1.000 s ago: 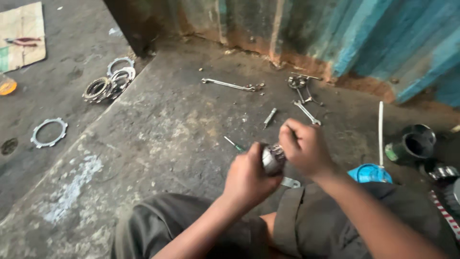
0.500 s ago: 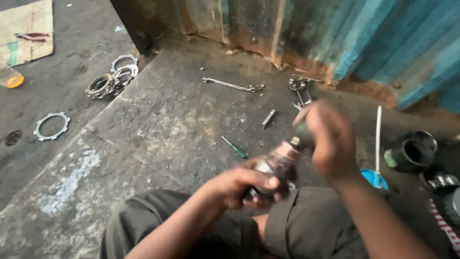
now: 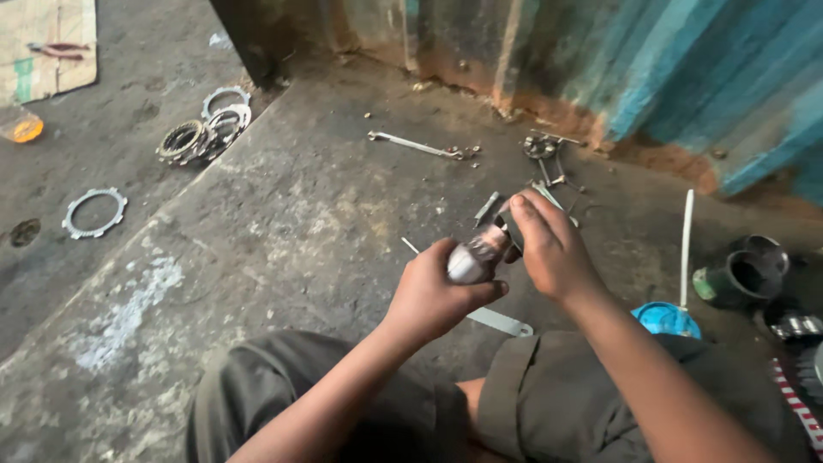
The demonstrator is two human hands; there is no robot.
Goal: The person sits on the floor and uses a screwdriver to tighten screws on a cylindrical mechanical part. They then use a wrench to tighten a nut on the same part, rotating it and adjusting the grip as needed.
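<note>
1. We've got the metal shaft part (image 3: 477, 255) clamped in our left hand (image 3: 433, 296), fingers wrapped right round its shiny rounded end, held up above the concrete floor (image 3: 283, 231) just in front of our knees
2. Our right hand (image 3: 549, 249) is closed over the far, darker end of it, fingertips pinching down on the tip, so both hands are gripping the same piece
3. Looks like a twist or pull job to us, so we'd keep the left hand locked solid and let only the right one do the turning, staying in line with the shaft
4. Flat metal strip (image 3: 501, 321) lies on the floor right under our hands
5. Loose bits further out: a long spanner (image 3: 411, 144), a small pile of parts (image 3: 544, 150) by the blue wall, and the stacked toothed rings (image 3: 201, 133) off to the left
6. On the right a black cup-shaped part (image 3: 737, 274) and a white rod (image 3: 686, 244) sit close, easy to knock with an elbow
</note>
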